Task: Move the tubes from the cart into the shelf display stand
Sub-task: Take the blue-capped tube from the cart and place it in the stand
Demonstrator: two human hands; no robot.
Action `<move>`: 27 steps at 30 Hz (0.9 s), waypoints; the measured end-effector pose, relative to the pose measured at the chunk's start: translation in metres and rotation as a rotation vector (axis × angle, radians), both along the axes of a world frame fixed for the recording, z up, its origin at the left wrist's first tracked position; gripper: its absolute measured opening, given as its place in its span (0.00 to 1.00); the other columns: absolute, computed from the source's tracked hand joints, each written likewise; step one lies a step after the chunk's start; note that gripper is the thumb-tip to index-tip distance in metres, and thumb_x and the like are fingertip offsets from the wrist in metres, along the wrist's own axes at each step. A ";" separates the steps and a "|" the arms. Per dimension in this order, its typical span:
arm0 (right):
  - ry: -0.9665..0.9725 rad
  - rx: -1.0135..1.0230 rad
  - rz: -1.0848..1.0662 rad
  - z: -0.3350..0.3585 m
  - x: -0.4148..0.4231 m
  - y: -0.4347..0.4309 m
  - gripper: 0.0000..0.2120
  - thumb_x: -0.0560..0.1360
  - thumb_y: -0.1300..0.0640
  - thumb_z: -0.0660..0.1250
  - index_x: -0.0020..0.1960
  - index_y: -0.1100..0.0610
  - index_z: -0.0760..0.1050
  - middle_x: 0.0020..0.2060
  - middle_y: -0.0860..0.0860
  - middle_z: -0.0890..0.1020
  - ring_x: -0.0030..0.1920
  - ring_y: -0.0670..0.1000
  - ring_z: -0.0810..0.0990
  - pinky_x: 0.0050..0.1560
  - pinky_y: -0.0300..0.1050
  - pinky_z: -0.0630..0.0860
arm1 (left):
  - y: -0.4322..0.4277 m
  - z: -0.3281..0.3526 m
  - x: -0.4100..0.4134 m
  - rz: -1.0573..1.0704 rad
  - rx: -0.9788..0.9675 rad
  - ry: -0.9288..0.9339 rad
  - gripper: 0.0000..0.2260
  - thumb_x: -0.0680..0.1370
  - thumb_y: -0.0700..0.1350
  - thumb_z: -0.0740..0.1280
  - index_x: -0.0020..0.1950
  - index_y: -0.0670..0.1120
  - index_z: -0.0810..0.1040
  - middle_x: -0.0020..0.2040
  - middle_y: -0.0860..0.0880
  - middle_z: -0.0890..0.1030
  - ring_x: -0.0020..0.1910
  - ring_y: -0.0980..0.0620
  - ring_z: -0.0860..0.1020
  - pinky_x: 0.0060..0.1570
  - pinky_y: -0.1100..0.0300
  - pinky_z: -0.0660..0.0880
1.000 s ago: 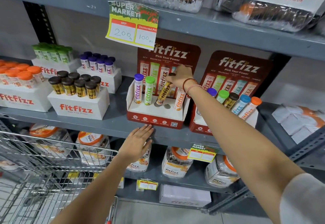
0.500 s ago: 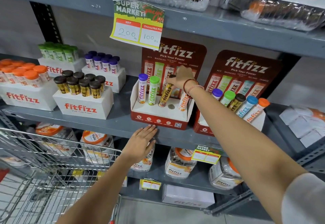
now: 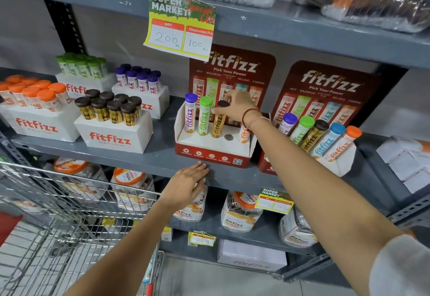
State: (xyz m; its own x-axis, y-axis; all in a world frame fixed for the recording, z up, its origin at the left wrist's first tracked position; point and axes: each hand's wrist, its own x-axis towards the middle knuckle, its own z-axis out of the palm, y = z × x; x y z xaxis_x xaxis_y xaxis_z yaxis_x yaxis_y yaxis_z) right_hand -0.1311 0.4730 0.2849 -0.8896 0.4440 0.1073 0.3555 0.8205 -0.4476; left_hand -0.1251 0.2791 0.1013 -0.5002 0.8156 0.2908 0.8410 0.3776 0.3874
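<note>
A red and white display stand (image 3: pixel 213 154) sits on the grey middle shelf. A purple-capped tube (image 3: pixel 190 113) and a green-capped tube (image 3: pixel 204 115) stand in its left holes. My right hand (image 3: pixel 236 105) grips the brown cap of a gold tube (image 3: pixel 218 124) that stands in the third hole. One hole (image 3: pixel 228 137) to its right is empty, and an orange tube (image 3: pixel 243 134) is partly hidden behind my wrist. My left hand (image 3: pixel 187 184) rests flat on the shelf's front edge below the stand. The wire cart (image 3: pixel 69 205) is at the lower left.
A second stand (image 3: pixel 325 133) holding several tubes is at the right. White boxes of tubes (image 3: pixel 114 130) fill the shelf's left side. A price sign (image 3: pixel 180 27) hangs from the upper shelf. Jars (image 3: pixel 242 212) line the shelf below.
The gold tube has gone from tilted to nearly upright and lower in its hole under my right hand. My left hand has stayed on the shelf edge.
</note>
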 end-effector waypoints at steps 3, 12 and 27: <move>0.031 0.019 -0.030 -0.004 0.013 -0.002 0.25 0.68 0.45 0.73 0.58 0.58 0.74 0.50 0.53 0.79 0.50 0.50 0.76 0.45 0.40 0.69 | -0.016 0.006 0.002 0.048 0.047 -0.013 0.15 0.79 0.44 0.60 0.65 0.44 0.73 0.67 0.45 0.74 0.69 0.48 0.68 0.66 0.48 0.68; 0.190 -0.043 0.102 -0.064 0.029 -0.105 0.12 0.71 0.55 0.70 0.53 0.56 0.77 0.43 0.56 0.84 0.49 0.58 0.81 0.50 0.48 0.78 | -0.115 0.003 0.014 0.388 0.035 -0.154 0.16 0.79 0.42 0.61 0.65 0.39 0.71 0.67 0.39 0.73 0.69 0.43 0.68 0.68 0.47 0.63; -0.813 0.020 0.618 -0.307 -0.021 -0.279 0.15 0.77 0.53 0.64 0.53 0.65 0.74 0.54 0.63 0.78 0.57 0.58 0.77 0.57 0.49 0.75 | -0.258 -0.090 0.103 0.898 -0.231 -0.432 0.17 0.79 0.46 0.59 0.65 0.40 0.71 0.65 0.40 0.75 0.68 0.41 0.68 0.65 0.43 0.67</move>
